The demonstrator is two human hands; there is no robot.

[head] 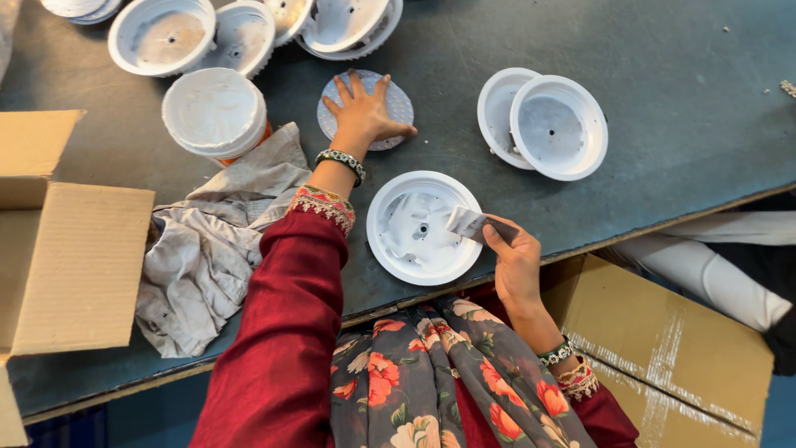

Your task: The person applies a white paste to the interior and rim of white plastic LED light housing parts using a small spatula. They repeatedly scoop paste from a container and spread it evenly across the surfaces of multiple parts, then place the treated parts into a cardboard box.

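**A:** Where are your hands right now?

**B:** Your left hand [362,110] is stretched out ahead of you, fingers spread wide and palm pressed flat on the thin, pale round dimpled plastic disc [366,109]. It isn't gripping anything, only lying on top. Your right hand [512,261] is drawn in close to your body, thumb and fingers pinched on the small grey-white slip of paper or film [467,224].

**A:** And the piece between them?

**B:** The shallow white round plastic housing [424,227] sits open side up on the dark grey bench [663,124], just inside your left forearm and directly left of your right hand. The slip's free end hangs over the housing's right rim, so your right hand is clearly the nearer one. The disc lies beyond the housing, further from you, well apart from your right hand. Both pieces are round, so neither has a long axis to line up.

**A:** What else is around you?

**B:** A crumpled grey cloth [207,249] lies to the outside of your left arm, with an open brown cardboard box [75,257] beyond it. A white lidded round tub with an orange base [215,112] stands left of your left hand. Two more nested white housings [543,124] lie ahead and to the right of your right hand.
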